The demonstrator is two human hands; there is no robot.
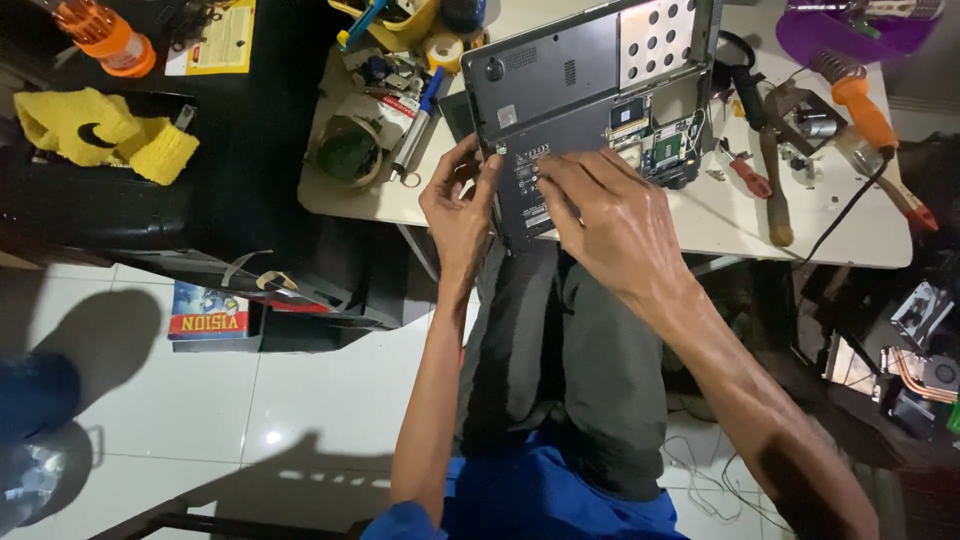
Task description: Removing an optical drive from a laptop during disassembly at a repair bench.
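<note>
Grip: left hand (pixel 462 205) pinching laptop (pixel 580 90) corner edge; right hand (pixel 612 215) spread, fingertips pressing its underside.

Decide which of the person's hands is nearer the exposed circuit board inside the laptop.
Right. The right hand lies on the laptop's base just beside the circuit board; the left hand grips the laptop's opposite edge, farther away.

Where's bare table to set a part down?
Bare strip of white table right of the right hand, below the red-handled screwdriver and wooden-handled tool. Crowded: tape rolls left of the laptop; soldering iron far right.
</note>
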